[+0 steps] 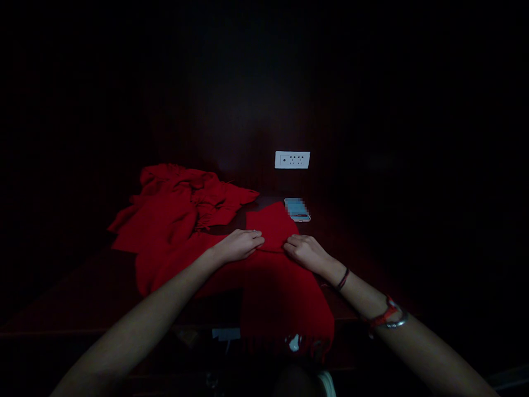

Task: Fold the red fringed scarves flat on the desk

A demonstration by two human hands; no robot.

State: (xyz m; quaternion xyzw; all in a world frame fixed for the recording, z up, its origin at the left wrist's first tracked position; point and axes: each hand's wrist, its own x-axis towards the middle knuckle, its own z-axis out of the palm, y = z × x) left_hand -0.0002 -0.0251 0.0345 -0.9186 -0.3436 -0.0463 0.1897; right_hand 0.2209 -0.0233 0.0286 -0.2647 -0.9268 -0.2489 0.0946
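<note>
Fingers of two hands pinching red cloth, one phone, one wall socket

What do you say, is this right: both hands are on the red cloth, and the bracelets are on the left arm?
Not quite: the head view shows the bracelets on the right arm. The left hand and right hand are indeed on the red cloth.
</note>
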